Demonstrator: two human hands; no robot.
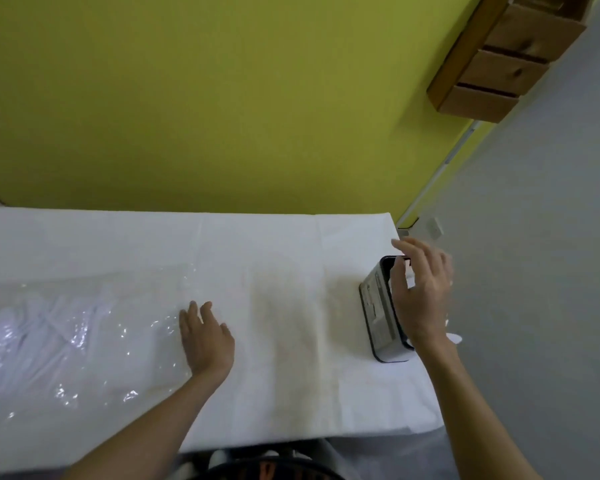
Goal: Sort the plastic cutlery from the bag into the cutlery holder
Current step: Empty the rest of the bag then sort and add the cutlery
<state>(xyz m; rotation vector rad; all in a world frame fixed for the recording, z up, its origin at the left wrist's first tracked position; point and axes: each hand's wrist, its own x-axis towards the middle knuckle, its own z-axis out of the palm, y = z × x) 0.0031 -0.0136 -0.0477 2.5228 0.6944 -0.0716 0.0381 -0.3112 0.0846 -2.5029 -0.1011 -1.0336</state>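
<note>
A clear plastic bag (66, 341) of white plastic cutlery lies flat on the left part of the white table (284, 306). My left hand (207, 337) rests palm down at the bag's right edge with its fingers straight. The dark cutlery holder (378, 313), which has a label on its side, stands near the table's right edge. My right hand (421, 289) hovers over the holder's top with fingers spread and the thumb at the rim. A white cutlery tip (454, 338) pokes out below that wrist. The hand hides the inside of the holder.
The table ends just right of the holder, with grey floor (534, 271) beyond. A yellow-green wall (222, 98) stands behind the table. A wooden drawer unit (506, 60) sits at the upper right. A dark chair back (274, 471) shows at the bottom edge.
</note>
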